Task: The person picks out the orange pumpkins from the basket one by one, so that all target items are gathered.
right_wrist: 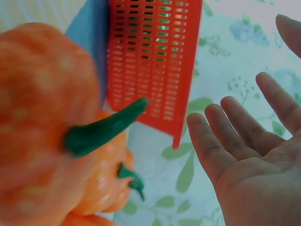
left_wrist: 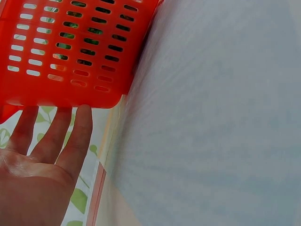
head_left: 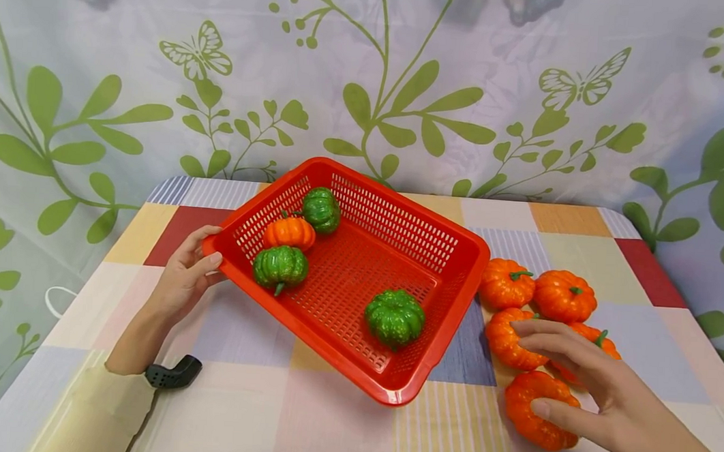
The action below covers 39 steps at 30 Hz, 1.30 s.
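My left hand [head_left: 182,274] grips the left corner of a red plastic basket [head_left: 343,351], thumb over the rim and fingers beneath it. From the left wrist view, those fingertips meet the slotted basket wall [left_wrist: 56,89]. Inside the basket lie three green pumpkins, one [head_left: 394,318] toward the near right, one [head_left: 280,267] at left and one [head_left: 321,211] farther back. A small orange pumpkin [head_left: 290,233] sits between the left two. Over a group of orange pumpkins [head_left: 541,411] hovers my right hand [head_left: 599,388], fingers spread and holding nothing; its palm [right_wrist: 268,188] shows in the right wrist view.
More orange pumpkins [head_left: 564,296] are bunched close by the basket's right side. A patchwork tablecloth [head_left: 229,410] covers the table. Behind it hangs a curtain [head_left: 406,85] printed with leaves and butterflies.
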Tool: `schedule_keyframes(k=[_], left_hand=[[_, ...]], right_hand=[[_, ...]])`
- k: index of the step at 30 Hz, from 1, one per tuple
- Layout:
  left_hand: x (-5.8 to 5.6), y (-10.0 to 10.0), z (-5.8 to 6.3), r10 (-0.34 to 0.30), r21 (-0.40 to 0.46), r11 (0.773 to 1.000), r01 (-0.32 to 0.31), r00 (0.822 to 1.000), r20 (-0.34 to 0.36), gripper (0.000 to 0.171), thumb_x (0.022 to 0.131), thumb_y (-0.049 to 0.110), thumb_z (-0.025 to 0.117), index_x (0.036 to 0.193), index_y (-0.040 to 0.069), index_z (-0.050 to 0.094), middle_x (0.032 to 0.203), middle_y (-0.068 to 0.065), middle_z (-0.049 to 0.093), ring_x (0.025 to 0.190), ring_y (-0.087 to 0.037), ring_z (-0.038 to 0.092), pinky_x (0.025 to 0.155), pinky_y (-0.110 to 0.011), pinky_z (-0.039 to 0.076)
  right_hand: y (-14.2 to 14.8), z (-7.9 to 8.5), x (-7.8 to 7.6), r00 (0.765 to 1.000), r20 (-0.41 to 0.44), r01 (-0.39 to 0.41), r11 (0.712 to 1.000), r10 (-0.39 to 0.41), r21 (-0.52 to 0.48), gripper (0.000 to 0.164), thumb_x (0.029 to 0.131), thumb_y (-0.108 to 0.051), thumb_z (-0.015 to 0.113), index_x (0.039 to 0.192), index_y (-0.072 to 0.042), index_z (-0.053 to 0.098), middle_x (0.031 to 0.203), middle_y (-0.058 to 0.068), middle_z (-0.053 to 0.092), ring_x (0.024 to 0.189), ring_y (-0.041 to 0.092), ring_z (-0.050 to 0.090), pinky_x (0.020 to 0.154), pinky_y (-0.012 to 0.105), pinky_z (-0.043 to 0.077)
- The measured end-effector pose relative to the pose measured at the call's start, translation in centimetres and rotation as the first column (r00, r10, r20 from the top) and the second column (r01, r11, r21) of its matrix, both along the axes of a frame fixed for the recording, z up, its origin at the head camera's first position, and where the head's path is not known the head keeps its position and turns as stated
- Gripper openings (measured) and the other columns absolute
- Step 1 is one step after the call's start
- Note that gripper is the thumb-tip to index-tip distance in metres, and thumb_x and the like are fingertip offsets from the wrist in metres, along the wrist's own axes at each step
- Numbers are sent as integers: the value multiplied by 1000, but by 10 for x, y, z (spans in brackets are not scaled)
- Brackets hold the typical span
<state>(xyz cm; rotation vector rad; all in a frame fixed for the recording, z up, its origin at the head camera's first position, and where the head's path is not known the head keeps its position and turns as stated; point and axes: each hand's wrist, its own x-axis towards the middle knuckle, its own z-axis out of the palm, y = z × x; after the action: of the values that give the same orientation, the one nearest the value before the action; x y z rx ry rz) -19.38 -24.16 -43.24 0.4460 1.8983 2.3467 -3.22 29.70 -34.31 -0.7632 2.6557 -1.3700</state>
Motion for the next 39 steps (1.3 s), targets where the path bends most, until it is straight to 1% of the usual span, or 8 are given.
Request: schedule_keyframes(k=[4,7,10,15,19,27,34,39], left_hand=[[0,-1,-1,-2,-4,1000,2,1000,1,39,103,6,47,140,19,47,135,-6,47,121,-21,50,85,-33,56],[0,-1,0,-4,-3,1000,4,1000,1,39,103,6,47,140,19,47,135,-6,47,121,-20,50,85,-33,56],[0,0,0,2,-3,1000,-2,1000,0,39,103,6,47,140,19,47,135,-6,47,121,-21,50,85,-33,56],[0,2,0,-7,4,1000,7,1000,4,40,103,6,47,140,18,47,136,-7,46,122,-22,50,85,-34,56],[0,1,0,-3,0,1000,3,1000,0,39,103,6,47,140,18,47,135,-7,48,121,-21,51,84,-34,56],[0,0,1,6,-2,1000,-6,1000,8,38,102,6,48,138,19,48,134,-6,48,121,-20,51,84,-33,56],[-1,0,0,7,-3,1000,-7,1000,11,39,102,6,48,139,20,48,136,-6,47,122,-21,49,85,-33,56],[-1,0,0,11,-9,1000,-11,1000,14,39,102,7,48,139,20,48,136,-6,46,122,-21,49,85,-33,55]], right_hand=[[-15,14,-12,999,6,-51,999,51,-2,63,81,10,73,137,-12,52,141,7,49,133,16,41,100,18,42],[-27,25,-21,999,0,-42,998,42,52,59,84,2,74,135,-20,55,141,0,50,130,14,44,95,22,47],[-39,33,-28,998,-20,-56,994,58,91,54,85,-4,75,133,-23,57,142,-4,49,130,14,42,92,27,50],[-59,39,-38,991,-8,-130,989,130,64,50,87,-8,75,131,-24,57,145,-6,45,132,14,40,94,29,49],[-77,40,-52,980,-39,-194,979,197,63,46,89,-12,74,129,-28,58,143,-8,46,130,16,44,97,32,47],[-109,39,-95,963,-47,-266,964,267,29,33,91,-13,71,123,-20,62,135,-7,53,125,14,49,100,39,45],[-121,44,-126,963,-44,-265,964,266,21,30,91,-12,71,120,-12,63,126,-4,58,118,13,53,100,41,45],[-130,45,-147,969,-2,-245,969,245,-37,28,91,-10,70,118,-6,65,120,1,62,113,15,56,99,41,47]])
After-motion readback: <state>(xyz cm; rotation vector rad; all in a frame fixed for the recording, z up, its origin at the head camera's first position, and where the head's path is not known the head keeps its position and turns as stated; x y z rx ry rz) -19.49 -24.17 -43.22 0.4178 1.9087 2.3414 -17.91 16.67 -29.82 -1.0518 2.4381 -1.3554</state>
